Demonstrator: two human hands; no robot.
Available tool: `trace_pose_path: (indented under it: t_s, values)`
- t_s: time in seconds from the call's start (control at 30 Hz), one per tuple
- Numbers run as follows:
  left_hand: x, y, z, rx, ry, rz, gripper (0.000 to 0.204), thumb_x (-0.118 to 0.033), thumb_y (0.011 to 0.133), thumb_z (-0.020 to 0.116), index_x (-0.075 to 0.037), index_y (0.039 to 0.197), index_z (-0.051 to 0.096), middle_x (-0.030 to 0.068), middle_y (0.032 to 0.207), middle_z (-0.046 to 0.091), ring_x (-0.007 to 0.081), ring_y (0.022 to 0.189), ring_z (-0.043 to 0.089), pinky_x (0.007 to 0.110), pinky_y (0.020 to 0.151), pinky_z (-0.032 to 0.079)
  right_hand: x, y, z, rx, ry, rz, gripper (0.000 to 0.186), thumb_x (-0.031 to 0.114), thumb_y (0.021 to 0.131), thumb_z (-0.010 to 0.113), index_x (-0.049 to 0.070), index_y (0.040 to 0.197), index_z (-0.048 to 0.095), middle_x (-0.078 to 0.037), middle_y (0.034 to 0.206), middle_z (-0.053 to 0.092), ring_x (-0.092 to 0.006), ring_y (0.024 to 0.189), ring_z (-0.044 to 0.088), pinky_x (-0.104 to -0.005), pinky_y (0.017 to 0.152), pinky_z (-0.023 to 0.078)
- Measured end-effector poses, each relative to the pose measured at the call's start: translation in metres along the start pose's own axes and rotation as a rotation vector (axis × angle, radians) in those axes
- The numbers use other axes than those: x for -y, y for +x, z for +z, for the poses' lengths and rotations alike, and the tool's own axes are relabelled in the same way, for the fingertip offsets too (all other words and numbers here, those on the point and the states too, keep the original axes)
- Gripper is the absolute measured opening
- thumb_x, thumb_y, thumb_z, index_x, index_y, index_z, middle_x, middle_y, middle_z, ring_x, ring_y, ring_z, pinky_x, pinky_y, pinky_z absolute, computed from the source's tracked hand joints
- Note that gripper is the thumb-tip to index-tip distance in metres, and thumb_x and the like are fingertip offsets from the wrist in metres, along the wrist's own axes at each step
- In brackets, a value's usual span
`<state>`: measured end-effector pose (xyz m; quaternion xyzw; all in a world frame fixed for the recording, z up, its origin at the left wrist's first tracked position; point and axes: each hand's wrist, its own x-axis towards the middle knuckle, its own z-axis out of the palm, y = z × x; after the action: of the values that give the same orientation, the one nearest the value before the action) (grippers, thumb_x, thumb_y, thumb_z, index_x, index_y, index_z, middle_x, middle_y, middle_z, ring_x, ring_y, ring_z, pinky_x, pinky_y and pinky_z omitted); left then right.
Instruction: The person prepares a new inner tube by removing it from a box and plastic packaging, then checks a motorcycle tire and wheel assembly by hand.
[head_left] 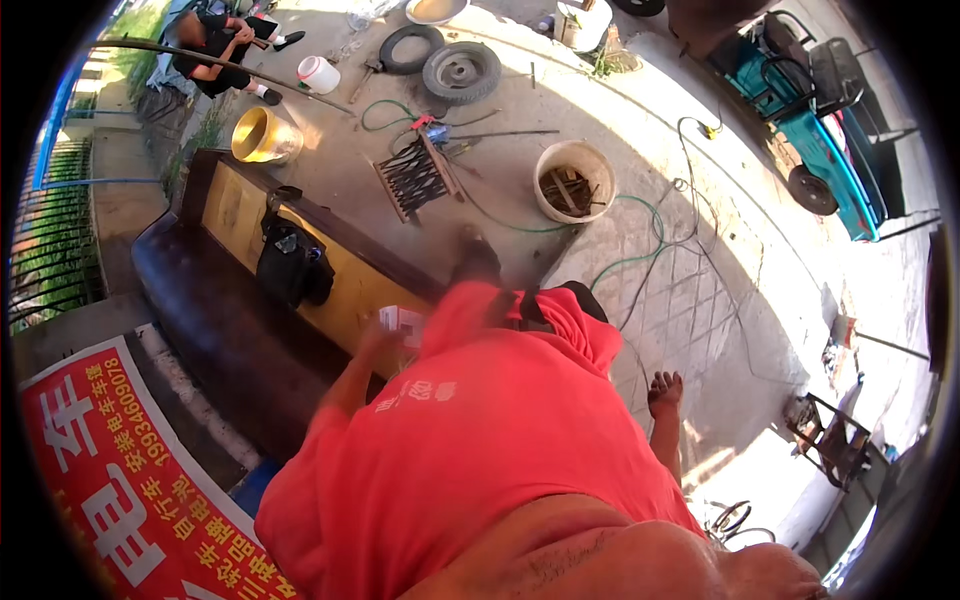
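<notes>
My left hand (374, 350), blurred by motion, is down by the bench beside my thigh, closed at the edge of a small white and pink box (401, 325). What lies under its fingers is hard to see. Out to the right, away from my red shirt (500, 420), my right hand (665, 393) hangs over the concrete with its fingers apart and nothing in it. A black bag (292, 258) rests on the yellow seat of the brown bench (232, 205), farther along from my left hand.
A bucket of scrap pieces (574, 182), a metal rack (418, 178) and tyres (461, 72) stand ahead on the concrete. Green hose (640, 258) and cable trail to the right. A yellow bucket (266, 136), a seated person (225, 50) and a teal three-wheeler (825, 160) are farther off.
</notes>
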<state>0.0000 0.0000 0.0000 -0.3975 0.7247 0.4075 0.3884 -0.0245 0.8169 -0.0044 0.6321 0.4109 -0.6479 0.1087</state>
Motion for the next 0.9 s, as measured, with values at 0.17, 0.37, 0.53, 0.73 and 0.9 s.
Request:
trace_pose_path:
  t_s: [0.17, 0.37, 0.53, 0.73, 0.9]
  values:
    - [-0.014, 0.151, -0.018, -0.420, -0.303, 0.476, 0.064, -0.022, 0.071, 0.081, 0.005, 0.124, 0.060, 0.0133, 0.106, 0.070, 0.0292, 0.096, 0.070, 0.039, 0.084, 0.057, 0.090, 0.118, 0.336, 0.302, 0.009, -0.253, 0.057, 0.044, 0.104, 0.054, 0.011, 0.149, 0.044, -0.009, 0.128, 0.063, -0.0192, 0.088, 0.060, -0.0251, 0.065, 0.045]
    - [-0.059, 0.052, -0.171, -0.188, -0.627, -0.046, 0.038, -0.008, 0.081, 0.075, 0.001, 0.116, 0.064, 0.0111, 0.105, 0.069, 0.0211, 0.087, 0.069, 0.034, 0.074, 0.057, 0.029, -0.044, 0.728, 0.938, -0.661, -0.184, 0.049, 0.043, 0.104, 0.055, 0.013, 0.142, 0.051, -0.008, 0.122, 0.069, -0.0144, 0.082, 0.067, -0.0236, 0.057, 0.046]
    - [-0.115, 0.067, -0.201, -0.324, -0.701, -0.131, 0.037, -0.015, 0.086, 0.074, -0.002, 0.121, 0.067, 0.0070, 0.109, 0.070, 0.0174, 0.095, 0.068, 0.033, 0.077, 0.055, 0.011, -0.092, 0.903, 1.212, -0.870, -0.027, 0.048, 0.044, 0.107, 0.050, 0.010, 0.142, 0.051, -0.007, 0.121, 0.069, -0.0185, 0.087, 0.067, -0.0273, 0.062, 0.049]
    - [-0.204, 0.099, -0.203, -0.357, -0.680, -0.358, 0.026, -0.023, 0.085, 0.073, -0.008, 0.106, 0.071, -0.0007, 0.083, 0.065, 0.0120, 0.068, 0.060, 0.027, 0.054, 0.044, -0.018, -0.008, 0.934, 0.933, -0.852, 0.370, 0.067, 0.058, 0.098, 0.059, 0.014, 0.148, 0.052, -0.005, 0.126, 0.068, -0.0185, 0.099, 0.064, -0.0310, 0.078, 0.051]
    - [-0.308, 0.138, -0.198, -0.288, -0.465, -0.607, 0.030, -0.025, 0.078, 0.076, -0.002, 0.096, 0.071, 0.0067, 0.072, 0.067, 0.0211, 0.068, 0.067, 0.036, 0.063, 0.053, 0.067, -0.025, 0.965, 0.829, -0.390, 0.499, 0.065, 0.054, 0.098, 0.058, 0.011, 0.146, 0.053, -0.010, 0.124, 0.067, -0.0218, 0.101, 0.065, -0.0325, 0.079, 0.053]
